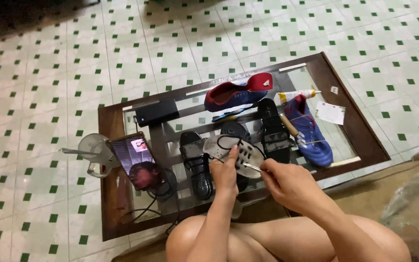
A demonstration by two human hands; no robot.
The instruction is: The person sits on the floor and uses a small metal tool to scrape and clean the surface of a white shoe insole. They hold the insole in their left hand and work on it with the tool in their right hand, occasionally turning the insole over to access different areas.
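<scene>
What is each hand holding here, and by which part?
The left hand holds a grey shoe sole by its near end, thumb on top. The right hand pinches a thin metal tool at its rear end, tip against the sole.

blocked: black sandals (197, 162), blue boots (311, 133) crowd table centre | left: phone (136, 162) | free: bare glass (190, 104) at far edge

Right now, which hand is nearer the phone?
Left. The left hand is just right of the phone, holding a shoe sole; the right hand is farther right.
</scene>
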